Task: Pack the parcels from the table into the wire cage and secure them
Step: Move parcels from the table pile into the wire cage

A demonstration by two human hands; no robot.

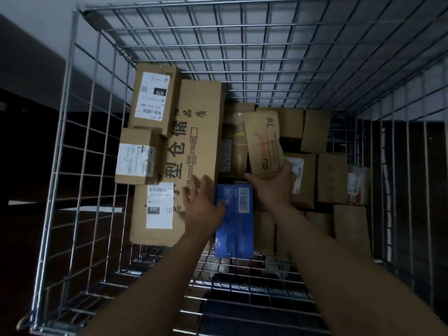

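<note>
I look down into the wire cage (80, 132), which holds several cardboard parcels. My right hand (274, 187) grips the near end of a small flat brown parcel (264, 141), tilted above the middle of the load. My left hand (203, 204) has its fingers spread and touches the near end of a long brown box with large black characters (196, 132). A blue parcel (234, 221) lies between my two forearms, against the cage's near wall.
Three labelled brown boxes (150, 100) (138, 157) (155, 214) are stacked at the left side of the cage. Lower brown boxes (332, 180) fill the right half. Wire walls close in all four sides. Dark floor lies outside.
</note>
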